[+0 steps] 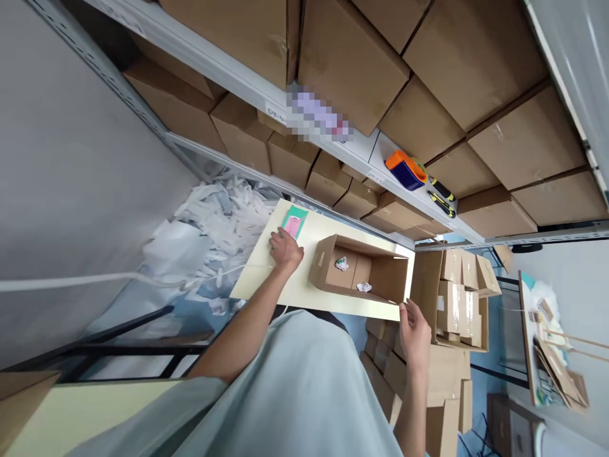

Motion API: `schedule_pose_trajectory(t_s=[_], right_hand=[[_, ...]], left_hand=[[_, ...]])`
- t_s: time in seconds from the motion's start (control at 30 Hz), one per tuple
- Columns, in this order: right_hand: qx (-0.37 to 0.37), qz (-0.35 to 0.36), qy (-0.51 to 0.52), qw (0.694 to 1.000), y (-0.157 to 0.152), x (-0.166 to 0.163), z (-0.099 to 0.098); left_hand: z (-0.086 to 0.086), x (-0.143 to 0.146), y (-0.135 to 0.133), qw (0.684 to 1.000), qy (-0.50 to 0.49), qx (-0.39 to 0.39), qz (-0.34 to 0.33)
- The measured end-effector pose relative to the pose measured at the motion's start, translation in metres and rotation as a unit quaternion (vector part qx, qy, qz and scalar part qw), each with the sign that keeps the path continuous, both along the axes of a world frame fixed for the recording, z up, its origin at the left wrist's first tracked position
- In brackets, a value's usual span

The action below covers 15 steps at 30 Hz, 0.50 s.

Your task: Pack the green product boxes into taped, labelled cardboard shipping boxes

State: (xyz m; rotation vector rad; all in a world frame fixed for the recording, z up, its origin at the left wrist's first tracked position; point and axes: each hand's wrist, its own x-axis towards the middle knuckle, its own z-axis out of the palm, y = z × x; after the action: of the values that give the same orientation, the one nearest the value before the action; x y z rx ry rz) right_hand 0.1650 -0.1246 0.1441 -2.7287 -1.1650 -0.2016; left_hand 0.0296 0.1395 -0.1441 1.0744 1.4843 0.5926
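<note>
My left hand rests on the pale yellow table, its fingertips touching a pink packet that lies on a green mat. The fingers curl slightly over the packet's near end. My right hand hovers at the table's right edge, fingers loosely apart, holding nothing, close to the corner of an open cardboard box. Inside the box lie two small wrapped items: a white and green item and a whitish item.
Metal shelving packed with brown cartons runs behind the table; an orange and blue tape dispenser and a yellow-black tool sit on it. A heap of white plastic wrapping lies left. An open carton of boxes stands right.
</note>
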Motion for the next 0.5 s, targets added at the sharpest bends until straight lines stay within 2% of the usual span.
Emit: schedule_pose_trajectory(t_s=[0.17, 0.23, 0.37, 0.5], right_hand=[[0.017, -0.026, 0.009, 0.999, -0.025, -0.008, -0.001], [0.025, -0.027, 0.011, 0.999, -0.026, -0.008, -0.001], [0.044, -0.011, 0.012, 0.999, -0.017, -0.005, 0.005], [0.055, 0.038, 0.017, 0.998, -0.001, 0.005, 0.014]], left_hand=[[-0.019, 0.005, 0.012, 0.998, 0.05, 0.027, -0.015], [-0.025, 0.004, 0.016, 0.997, 0.072, 0.012, -0.032], [-0.031, -0.011, 0.02, 0.988, 0.128, -0.037, -0.082], [-0.027, -0.039, 0.007, 0.98, 0.156, -0.045, -0.119]])
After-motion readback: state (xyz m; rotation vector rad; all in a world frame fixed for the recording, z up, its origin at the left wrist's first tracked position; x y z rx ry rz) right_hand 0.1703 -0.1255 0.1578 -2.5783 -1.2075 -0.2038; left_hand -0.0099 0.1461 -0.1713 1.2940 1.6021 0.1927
